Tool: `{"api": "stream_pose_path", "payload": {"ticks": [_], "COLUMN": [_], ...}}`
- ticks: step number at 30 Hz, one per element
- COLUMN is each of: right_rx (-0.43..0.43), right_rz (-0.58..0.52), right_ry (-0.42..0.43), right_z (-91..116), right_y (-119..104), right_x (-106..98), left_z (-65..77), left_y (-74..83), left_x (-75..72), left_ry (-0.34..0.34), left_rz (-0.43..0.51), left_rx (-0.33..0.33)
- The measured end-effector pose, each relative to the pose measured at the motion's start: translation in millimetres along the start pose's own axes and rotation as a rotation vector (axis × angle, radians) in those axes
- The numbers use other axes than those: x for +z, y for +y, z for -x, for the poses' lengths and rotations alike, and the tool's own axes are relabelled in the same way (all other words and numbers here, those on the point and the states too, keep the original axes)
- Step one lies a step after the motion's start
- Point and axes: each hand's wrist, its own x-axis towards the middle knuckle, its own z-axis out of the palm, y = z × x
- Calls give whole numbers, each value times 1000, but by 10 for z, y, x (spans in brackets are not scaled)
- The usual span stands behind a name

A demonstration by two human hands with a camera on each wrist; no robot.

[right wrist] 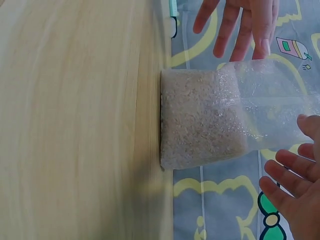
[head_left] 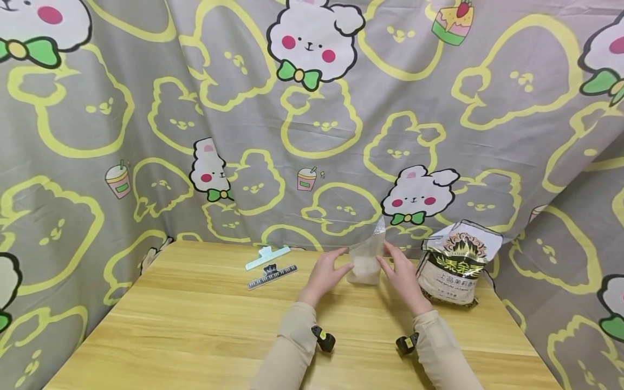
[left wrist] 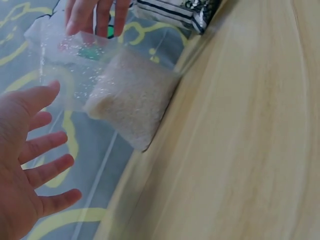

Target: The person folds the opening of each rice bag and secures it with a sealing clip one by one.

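Observation:
A clear plastic bag of rice [head_left: 364, 266] stands upright on the table, its lower part filled and its top a loose transparent flap. My left hand [head_left: 329, 272] is at the bag's left side, fingers spread and relaxed; the left wrist view shows a gap between this hand [left wrist: 30, 160] and the bag [left wrist: 137, 95]. On the other side is my right hand [head_left: 402, 273], also with loose, spread fingers. In the right wrist view, the thumb of that hand [right wrist: 300, 180] overlaps the edge of the bag's upper flap [right wrist: 270, 117].
A large printed rice sack [head_left: 450, 271] stands to the right, close to my right hand. Left of the bag lie a pale mint clip [head_left: 267, 257] and a black piano-key clip [head_left: 272, 276]. Patterned cloth [head_left: 244, 119] hangs behind the wooden table [head_left: 195, 325].

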Motion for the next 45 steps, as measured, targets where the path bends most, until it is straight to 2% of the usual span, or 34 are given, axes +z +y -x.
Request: {"api": "stream_pose_path", "payload": {"ticks": [8, 18, 25, 31, 45], "right_rx": [20, 45, 40, 82, 90], "right_rz": [-7, -72, -90, -160, -197], "right_ry": [-12, -16, 12, 40, 128], "right_z": [-8, 6, 17, 29, 70], "right_y": [4, -12, -27, -35, -64], "right_x": [11, 28, 37, 45, 58], "left_z": [-23, -27, -17, -8, 28], "left_y": [27, 28, 46, 68, 59], "left_x": [63, 106, 105, 106, 109], "left_ry": [36, 51, 74, 100, 140], "left_rz": [36, 11, 16, 41, 34], "left_rx": [10, 23, 17, -1, 24]}}
